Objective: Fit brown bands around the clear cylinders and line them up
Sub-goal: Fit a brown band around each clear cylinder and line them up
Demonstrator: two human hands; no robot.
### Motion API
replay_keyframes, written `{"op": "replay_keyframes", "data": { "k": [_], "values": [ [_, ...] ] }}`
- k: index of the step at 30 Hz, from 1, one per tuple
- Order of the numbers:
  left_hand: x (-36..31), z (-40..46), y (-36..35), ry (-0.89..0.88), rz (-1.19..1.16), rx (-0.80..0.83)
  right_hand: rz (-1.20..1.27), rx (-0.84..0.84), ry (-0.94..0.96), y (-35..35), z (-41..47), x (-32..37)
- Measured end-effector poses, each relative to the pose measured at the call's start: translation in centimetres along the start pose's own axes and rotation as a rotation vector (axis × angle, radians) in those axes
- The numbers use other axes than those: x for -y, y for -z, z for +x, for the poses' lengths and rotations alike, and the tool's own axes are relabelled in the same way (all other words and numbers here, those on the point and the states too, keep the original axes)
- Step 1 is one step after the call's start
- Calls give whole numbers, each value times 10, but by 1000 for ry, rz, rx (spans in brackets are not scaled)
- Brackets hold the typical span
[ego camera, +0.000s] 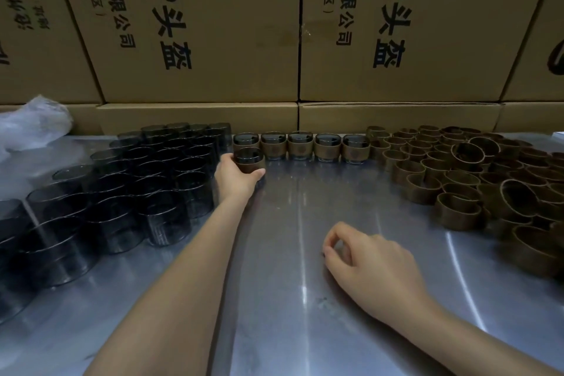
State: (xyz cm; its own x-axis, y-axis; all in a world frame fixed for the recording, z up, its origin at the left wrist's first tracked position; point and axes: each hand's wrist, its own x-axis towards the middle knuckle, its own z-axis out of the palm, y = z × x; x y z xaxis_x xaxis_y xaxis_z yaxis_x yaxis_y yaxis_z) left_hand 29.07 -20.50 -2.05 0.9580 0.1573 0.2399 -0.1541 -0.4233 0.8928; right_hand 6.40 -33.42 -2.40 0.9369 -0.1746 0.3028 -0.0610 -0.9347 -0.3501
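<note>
Nearest me, bare forearms stretch over the steel table [290, 299]. Unbanded smoky clear cylinders [146, 180] crowd the left side. Her left hand [236, 177] grips a banded cylinder [249, 162] just before the row of banded cylinders [314, 146]. Her right hand [366, 262] rests loosely curled, holding nothing. Loose brown bands [464, 174] heap rightward. Cardboard cartons [195, 24] behind read "P头盔".

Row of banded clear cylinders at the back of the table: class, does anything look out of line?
Yes. The banded cylinder gripped by the left hand sits in front of the row's leftmost cylinder, nearer the camera, not beside it. The other banded cylinders stand evenly side by side.
</note>
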Motion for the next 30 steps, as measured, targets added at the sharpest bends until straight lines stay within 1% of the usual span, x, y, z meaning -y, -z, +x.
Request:
{"op": "replay_keyframes", "data": {
  "k": [7, 12, 18, 27, 30],
  "values": [
    [1, 14, -5, 20, 40, -20, 15, 1, 23, 1, -1, 2],
    [4, 21, -11, 27, 110, -6, 16, 3, 23, 1, -2, 2],
    [3, 25, -12, 84, 126, -43, 5, 5, 26, 1, -2, 3],
    [6, 32, -15, 63, 202, -39, 9, 10, 42, 0, -1, 0],
    [6, 30, -14, 62, 191, -44, 4, 7, 52, -1, 0, 0]
  ]
}}
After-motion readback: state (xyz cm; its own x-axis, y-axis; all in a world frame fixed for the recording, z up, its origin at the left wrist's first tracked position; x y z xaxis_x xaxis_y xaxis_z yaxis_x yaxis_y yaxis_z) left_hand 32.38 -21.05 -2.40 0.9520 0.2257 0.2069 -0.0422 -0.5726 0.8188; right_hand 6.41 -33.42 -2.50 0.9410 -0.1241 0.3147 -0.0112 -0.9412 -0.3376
